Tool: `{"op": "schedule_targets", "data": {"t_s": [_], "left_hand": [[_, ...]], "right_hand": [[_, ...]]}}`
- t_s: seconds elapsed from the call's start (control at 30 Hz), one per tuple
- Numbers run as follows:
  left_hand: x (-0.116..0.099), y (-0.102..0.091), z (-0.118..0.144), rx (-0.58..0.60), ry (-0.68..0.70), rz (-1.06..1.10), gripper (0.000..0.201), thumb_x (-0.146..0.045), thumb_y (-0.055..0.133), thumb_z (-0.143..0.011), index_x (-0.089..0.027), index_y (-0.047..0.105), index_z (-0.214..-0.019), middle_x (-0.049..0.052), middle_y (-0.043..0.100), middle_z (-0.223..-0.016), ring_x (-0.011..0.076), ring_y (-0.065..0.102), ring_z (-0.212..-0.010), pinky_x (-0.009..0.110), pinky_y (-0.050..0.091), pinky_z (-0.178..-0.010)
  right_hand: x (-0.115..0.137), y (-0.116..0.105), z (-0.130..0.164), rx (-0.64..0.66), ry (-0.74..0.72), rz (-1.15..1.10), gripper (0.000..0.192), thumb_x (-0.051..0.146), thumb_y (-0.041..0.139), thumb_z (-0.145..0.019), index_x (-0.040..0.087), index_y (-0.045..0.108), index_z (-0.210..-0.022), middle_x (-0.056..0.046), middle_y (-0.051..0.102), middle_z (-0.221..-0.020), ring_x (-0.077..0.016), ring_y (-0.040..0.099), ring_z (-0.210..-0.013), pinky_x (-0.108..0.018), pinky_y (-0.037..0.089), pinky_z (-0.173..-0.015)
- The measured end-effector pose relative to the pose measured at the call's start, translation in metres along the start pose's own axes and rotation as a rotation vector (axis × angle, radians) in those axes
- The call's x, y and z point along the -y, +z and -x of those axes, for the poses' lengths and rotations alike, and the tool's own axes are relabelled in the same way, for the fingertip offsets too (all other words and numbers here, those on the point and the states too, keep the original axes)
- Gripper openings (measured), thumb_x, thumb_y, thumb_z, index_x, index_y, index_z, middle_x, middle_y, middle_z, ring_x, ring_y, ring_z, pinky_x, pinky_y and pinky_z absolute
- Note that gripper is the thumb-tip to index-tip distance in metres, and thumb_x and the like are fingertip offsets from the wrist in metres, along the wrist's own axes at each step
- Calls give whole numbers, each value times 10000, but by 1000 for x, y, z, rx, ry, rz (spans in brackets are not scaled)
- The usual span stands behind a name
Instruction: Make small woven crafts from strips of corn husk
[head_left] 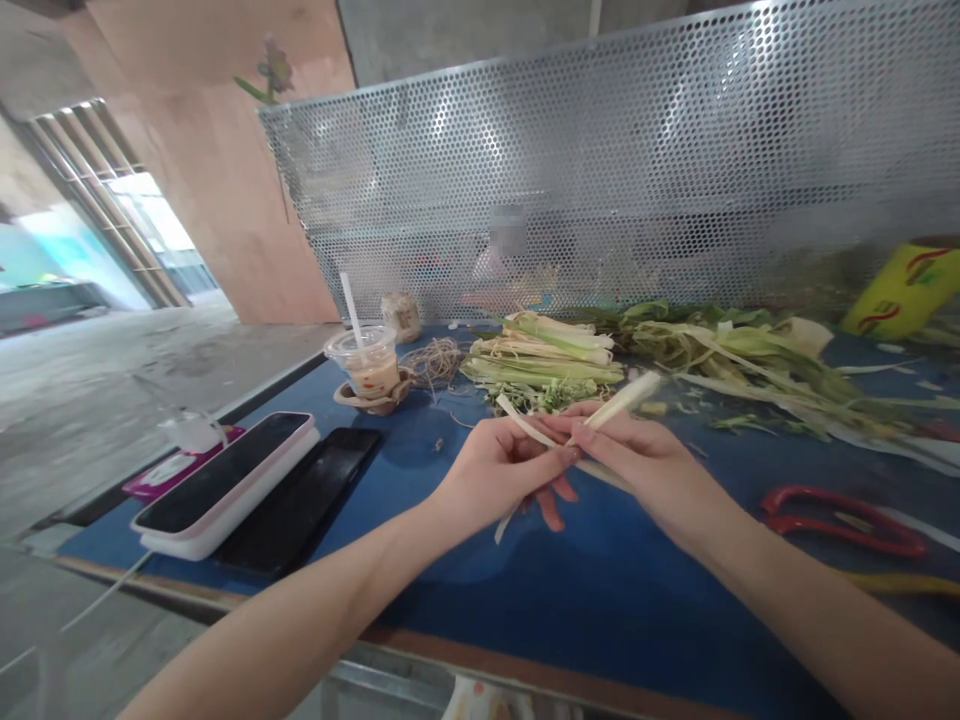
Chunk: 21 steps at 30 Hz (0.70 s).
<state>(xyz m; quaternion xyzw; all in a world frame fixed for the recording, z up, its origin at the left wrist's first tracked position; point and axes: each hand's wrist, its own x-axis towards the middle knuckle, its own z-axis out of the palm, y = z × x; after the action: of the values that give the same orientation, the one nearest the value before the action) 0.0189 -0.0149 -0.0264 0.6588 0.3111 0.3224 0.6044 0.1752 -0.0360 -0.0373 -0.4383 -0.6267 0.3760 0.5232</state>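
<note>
Now pale stalk (621, 397) pinched between left hand (499, 470), right hand (645, 462).

Both hands, left (501, 470) and right (645, 465), grip a pale stalk (622, 398) mid-table (570, 600); trimmed stalks (547, 362) line the far edge.

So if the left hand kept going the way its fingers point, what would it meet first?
The left hand points right, so it would meet the right hand at once; both already pinch the pale stalk between them.
</note>
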Motion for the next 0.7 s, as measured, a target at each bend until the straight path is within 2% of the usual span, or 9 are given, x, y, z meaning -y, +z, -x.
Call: {"op": "schedule_targets", "data": {"t_s": [0.17, 0.3, 0.43, 0.5, 0.57, 0.63, 0.67, 0.7], "left_hand": [[0, -2, 1, 72, 8, 36, 227, -346, 569, -770, -121, 571, -802, 27, 652, -655, 112, 624, -464, 136, 286, -325], [1, -2, 2, 61, -54, 75, 218, -327, 598, -748, -110, 586, -764, 31, 652, -623, 111, 618, -462, 138, 279, -332], [3, 0, 5, 27, -41, 59, 229, -328, 614, -732, -104, 583, -697, 29, 643, -596, 105, 602, -448, 164, 385, -398], [4, 0, 7, 12, -20, 43, 241, -334, 622, -720, -107, 568, -661, 18, 626, -577, 104, 594, -441, 203, 458, -468], [5, -1, 8, 2, -10, 36, 248, -336, 650, -691, -108, 561, -650, 14, 619, -591, 107, 595, -455, 226, 488, -507], [5, -3, 7, -20, -2, 38, 248, -328, 681, -658, -111, 563, -683, 10, 617, -615, 109, 600, -472, 223, 491, -508], [4, -5, 7, -31, 2, 34, 252, -325, 688, -650, -112, 563, -698, 9, 616, -624, 110, 601, -476, 221, 490, -505], [3, -6, 6, -36, 3, 28, 253, -326, 686, -653, -111, 561, -703, 9, 615, -628, 110, 601, -476, 220, 489, -501]], "right_hand": [[3, -4, 0, -12, -45, 20, 192, 376, 564, -775, 290, 717, -853, -30, 593, -976, -208, 514, -996, -351, 408, -879], [2, -2, 1, -51, -57, 91, 179, 356, 571, -767, 270, 727, -786, -32, 586, -972, -209, 540, -954, -330, 442, -830], [5, -3, 1, -48, -77, 156, 204, 352, 555, -771, 246, 720, -713, -35, 607, -943, -214, 559, -922, -328, 446, -817], [7, -6, 1, 35, -46, 184, 222, 368, 540, -779, 237, 708, -717, -42, 632, -921, -213, 577, -872, -326, 459, -770], [8, -10, 1, 164, 21, 205, 221, 390, 552, -768, 240, 685, -863, -46, 655, -881, -204, 593, -796, -309, 468, -687], [9, -15, 0, 289, 74, 247, 311, 389, 587, -743, 244, 623, -1016, -28, 660, -786, -173, 590, -687, -274, 449, -598], [10, -17, 0, 343, 87, 287, 306, 384, 596, -737, 239, 617, -1006, -10, 648, -711, -152, 573, -624, -257, 428, -563], [11, -19, -1, 387, 89, 338, 237, 382, 589, -744, 228, 635, -918, 7, 623, -637, -131, 547, -570, -242, 405, -537]]}}
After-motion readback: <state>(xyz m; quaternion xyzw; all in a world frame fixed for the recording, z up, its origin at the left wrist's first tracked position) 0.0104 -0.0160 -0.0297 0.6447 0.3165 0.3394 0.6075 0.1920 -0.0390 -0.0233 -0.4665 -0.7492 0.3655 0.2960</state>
